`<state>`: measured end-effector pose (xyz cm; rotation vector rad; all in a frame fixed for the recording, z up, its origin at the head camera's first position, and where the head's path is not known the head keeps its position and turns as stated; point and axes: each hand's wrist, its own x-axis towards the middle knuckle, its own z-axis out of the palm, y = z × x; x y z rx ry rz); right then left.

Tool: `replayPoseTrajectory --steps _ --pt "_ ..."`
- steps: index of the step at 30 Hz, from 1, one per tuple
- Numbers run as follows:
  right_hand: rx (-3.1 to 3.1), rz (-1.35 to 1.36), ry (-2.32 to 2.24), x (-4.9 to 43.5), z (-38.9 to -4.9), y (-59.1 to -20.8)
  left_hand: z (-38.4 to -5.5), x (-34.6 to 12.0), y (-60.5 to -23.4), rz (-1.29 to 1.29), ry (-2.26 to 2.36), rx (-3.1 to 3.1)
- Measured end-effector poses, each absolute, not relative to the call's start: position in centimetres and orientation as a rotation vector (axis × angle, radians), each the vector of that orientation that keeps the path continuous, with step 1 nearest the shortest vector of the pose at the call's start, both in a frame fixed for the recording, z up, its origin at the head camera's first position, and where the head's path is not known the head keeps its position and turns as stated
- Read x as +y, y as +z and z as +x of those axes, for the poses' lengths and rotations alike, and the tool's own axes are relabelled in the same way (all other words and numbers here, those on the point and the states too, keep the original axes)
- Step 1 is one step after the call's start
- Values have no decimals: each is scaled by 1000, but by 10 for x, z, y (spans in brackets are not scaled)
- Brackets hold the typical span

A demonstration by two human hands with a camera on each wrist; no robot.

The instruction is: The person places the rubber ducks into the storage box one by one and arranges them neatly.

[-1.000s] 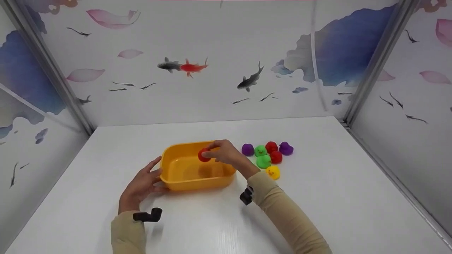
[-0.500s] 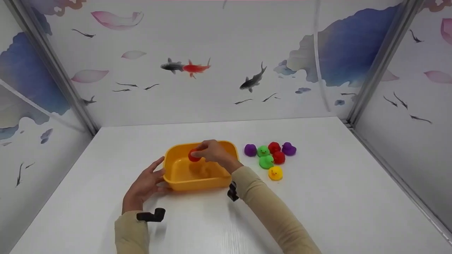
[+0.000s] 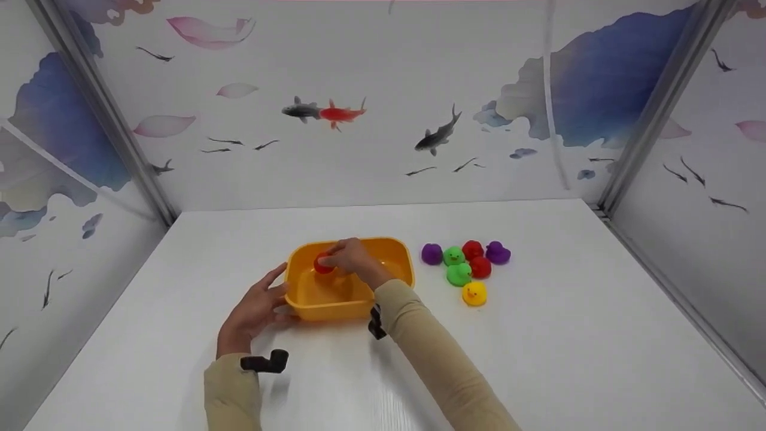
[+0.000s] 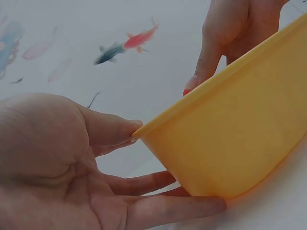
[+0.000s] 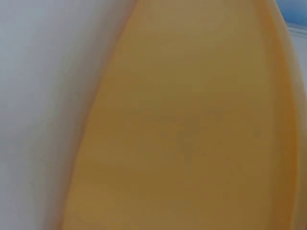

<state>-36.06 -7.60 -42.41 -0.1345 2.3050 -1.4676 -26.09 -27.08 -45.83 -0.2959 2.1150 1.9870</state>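
Observation:
An orange-yellow plastic basin (image 3: 335, 310) stands on the white table. My left hand (image 3: 254, 308) is at its left end. In the left wrist view the left thumb (image 4: 112, 129) touches the rim, and the straight fingers (image 4: 177, 211) lie against the lower outer wall. My right hand (image 3: 350, 256) reaches inside the basin from the right and pinches a red toy duck (image 3: 324, 263), partly covered by the fingers. Only the basin's wall (image 5: 182, 115) fills the right wrist view; the right hand is out of sight there.
Right of the basin sit several toy ducks: a yellow duck (image 3: 474, 294) in front, green ducks (image 3: 459, 274), red ducks (image 3: 480, 267) and purple ducks (image 3: 498, 252) behind. White panels (image 3: 359, 167) printed with fish enclose the table (image 3: 568, 335) at the back and sides.
My right hand has moved left within the basin with the red toy duck and lowered slightly. The left hand stays at the basin's left end. The whole head view has shifted slightly.

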Motion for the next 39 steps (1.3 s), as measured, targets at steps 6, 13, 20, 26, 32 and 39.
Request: replayPoseTrajectory --steps 6,13,20,26,32,39 --pt "2332 -123 -1447 -83 -360 -432 -261 -268 -458 -275 1970 2121" --pt "2325 -153 -1448 -86 -359 -436 -260 -268 -458 -253 2017 2096" --pt "2361 -133 -1382 -82 -363 -438 -262 -264 -459 -254 2005 2097" --pt "2377 -159 -1336 -75 -362 -427 -264 -263 -461 -271 1988 2105" --pt "2325 -254 -1387 -61 -359 -402 -265 -268 -459 -289 1984 2102" --pt "2317 -365 -1400 -37 -356 -378 -262 -273 -458 -278 1981 2110"
